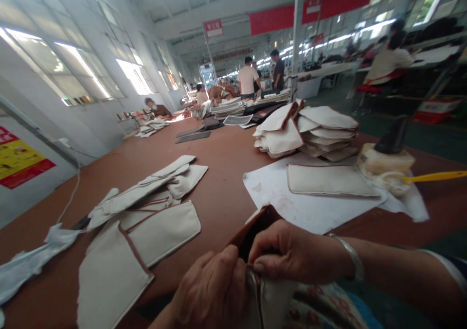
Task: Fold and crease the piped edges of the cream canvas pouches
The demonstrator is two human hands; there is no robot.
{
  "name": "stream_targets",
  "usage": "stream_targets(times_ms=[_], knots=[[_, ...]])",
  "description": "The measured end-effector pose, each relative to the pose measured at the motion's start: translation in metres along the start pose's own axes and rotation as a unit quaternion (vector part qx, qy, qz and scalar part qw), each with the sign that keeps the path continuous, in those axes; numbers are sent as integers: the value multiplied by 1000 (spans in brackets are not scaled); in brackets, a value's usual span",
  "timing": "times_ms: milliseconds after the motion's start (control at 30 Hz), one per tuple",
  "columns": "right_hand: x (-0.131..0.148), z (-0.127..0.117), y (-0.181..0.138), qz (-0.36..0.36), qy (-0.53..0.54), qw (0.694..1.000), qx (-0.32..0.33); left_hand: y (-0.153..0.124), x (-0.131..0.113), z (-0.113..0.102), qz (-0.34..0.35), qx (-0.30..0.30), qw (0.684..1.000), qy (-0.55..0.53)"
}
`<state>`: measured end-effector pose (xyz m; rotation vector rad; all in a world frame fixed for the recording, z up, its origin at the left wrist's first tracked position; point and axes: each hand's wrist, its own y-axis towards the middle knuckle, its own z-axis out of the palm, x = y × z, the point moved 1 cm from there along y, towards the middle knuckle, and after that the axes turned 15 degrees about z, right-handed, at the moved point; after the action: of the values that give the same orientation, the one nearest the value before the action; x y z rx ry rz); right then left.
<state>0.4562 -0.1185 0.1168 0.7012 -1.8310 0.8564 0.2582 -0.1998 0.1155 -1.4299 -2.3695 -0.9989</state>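
Both my hands grip one cream fabric pouch with brown trim (255, 224) at the near edge of the brown table (219, 159). My left hand (215, 290) is closed on its lower part. My right hand (292, 251), with a silver bangle on the wrist, pinches the pouch's dark open edge. Another flat cream pouch piece (328, 179) lies on a white paper sheet (292, 202) just beyond my hands.
Loose cream pieces (146, 222) lie scattered to the left, and a stack of them (310, 132) stands farther back right. A pot with a yellow-handled brush (386, 168) sits at the right. Other people work at the far end of the table.
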Motion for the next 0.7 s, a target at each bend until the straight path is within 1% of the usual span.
stream_targets(times_ms=[67,133,200,233,267,300,367,433,500,533,633,700], knots=[[-3,2,1,-37,-70,996,-44,-4,-2,2,13,-9,1000,17],[-5,4,2,-88,-115,986,-87,-6,-1,2,4,-46,999,0],[-8,6,4,-113,-134,978,-109,-6,3,-1,-33,-77,993,-84],[-8,7,5,-114,-138,977,-112,-5,7,-3,-63,-73,984,-149],[-8,7,6,-114,-140,977,-112,-2,11,-6,-99,-61,969,-219],[-8,8,6,-115,-139,977,-110,1,15,-8,-140,-42,947,-286],[-5,8,6,-126,-136,976,-110,7,22,-11,-216,-5,890,-401],[-1,8,6,-135,-132,976,-113,12,26,-10,-264,39,833,-486],[1,8,7,-124,-133,978,-103,13,26,-5,-295,85,785,-538],[2,7,7,-118,-134,979,-93,12,26,-2,-309,100,768,-551],[5,2,7,-95,-125,987,-45,6,28,3,-343,122,729,-579],[8,-4,7,-79,-96,992,-6,5,34,2,-353,131,704,-601]])
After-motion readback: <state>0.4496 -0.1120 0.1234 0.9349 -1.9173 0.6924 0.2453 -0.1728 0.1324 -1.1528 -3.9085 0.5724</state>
